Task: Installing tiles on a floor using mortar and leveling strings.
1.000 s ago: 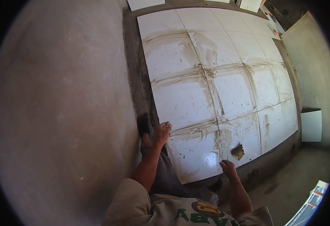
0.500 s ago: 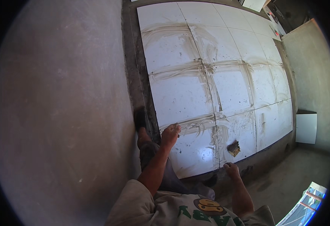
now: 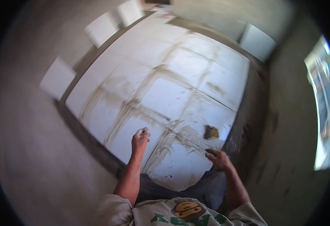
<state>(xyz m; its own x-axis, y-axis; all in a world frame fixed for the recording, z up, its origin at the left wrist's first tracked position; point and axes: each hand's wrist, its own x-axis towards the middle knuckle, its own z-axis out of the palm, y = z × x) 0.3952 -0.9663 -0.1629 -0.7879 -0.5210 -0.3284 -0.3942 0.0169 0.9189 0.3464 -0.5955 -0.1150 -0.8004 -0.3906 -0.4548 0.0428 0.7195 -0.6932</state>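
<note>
Head view: left hand (image 3: 140, 138) hangs above the white floor tiles (image 3: 165, 88), its grip clenched round something small I cannot identify, while right hand (image 3: 218, 158) rests fingers-down on the tile edge, seemingly for support, holding nothing. Just beyond it a brown, crumpled sponge-like lump (image 3: 211, 132) lies on the smeared, grout-streaked tiles.

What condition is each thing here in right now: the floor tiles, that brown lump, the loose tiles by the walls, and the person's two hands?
White floor tiles: laid flat, joints smeared with grey grout.
Brown lump: lying on a tile, untouched.
Loose tiles: leaning against the wall.
Left hand: raised, fingers curled; whether it holds anything is unclear.
Right hand: resting on the tile, holding nothing visible.
</note>
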